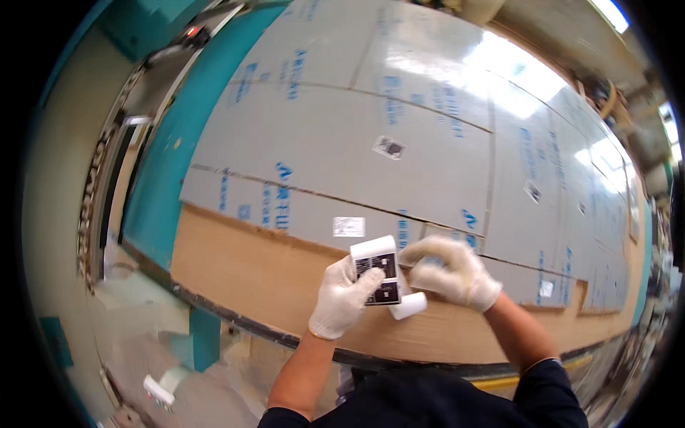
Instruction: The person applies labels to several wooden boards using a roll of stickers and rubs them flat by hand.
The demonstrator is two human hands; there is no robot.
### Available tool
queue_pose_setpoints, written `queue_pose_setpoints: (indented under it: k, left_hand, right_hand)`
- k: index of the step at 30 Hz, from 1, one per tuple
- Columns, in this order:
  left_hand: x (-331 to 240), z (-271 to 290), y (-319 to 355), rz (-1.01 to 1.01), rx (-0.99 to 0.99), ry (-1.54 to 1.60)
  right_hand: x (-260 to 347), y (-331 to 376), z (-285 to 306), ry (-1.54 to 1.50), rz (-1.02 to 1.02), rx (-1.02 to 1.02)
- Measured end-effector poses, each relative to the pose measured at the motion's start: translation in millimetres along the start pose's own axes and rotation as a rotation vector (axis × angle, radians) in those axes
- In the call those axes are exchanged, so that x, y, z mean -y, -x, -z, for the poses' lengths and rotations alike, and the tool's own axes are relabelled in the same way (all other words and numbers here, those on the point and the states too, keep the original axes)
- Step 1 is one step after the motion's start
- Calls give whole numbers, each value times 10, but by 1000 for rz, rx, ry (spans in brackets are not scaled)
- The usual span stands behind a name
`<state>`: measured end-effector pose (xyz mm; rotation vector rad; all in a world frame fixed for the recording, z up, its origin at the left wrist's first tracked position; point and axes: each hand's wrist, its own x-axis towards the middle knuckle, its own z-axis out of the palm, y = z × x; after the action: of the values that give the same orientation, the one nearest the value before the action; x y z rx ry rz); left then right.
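Note:
Gripped in my gloved left hand (339, 301) is a strip of black-and-white labels (385, 291), the thumb pressed on its printed face. A white curled end of the strip (409, 306) hangs below and to the right. Just right of the strip, my gloved right hand (453, 269) has its fingers bent together, a little blurred; whatever is between them is too unclear to name. Beyond both hands lie grey sheet panels (314, 135) with blue print, parted by narrow cut lines. A white label (349, 227) sits on the nearest panel, and a black-and-white label (389, 148) farther off.
Under the panels is a tan board (235, 250), bare along the near edge. A teal machine bed (171, 157) with a rail runs along the left. More labels, one of them a small label (533, 191), lie on panels at the right. A white object (158, 391) is at lower left.

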<state>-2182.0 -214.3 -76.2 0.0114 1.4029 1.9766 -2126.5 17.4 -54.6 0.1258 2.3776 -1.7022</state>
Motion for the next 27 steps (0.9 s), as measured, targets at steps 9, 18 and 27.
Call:
queue_pose_setpoints:
  k: [9,18,27]
  left_hand:
    - [335,-1121,708,-50,201,-201]
    - [1254,-3205,1523,116,357,-289]
    - [2066,-4916,1632,193,867,-372]
  right_hand:
    - [-236,1322,-130,-393,-1,-245]
    - [-621,3958,1023,371,558,-841]
    - [-1117,5495,1982,331,420,-758]
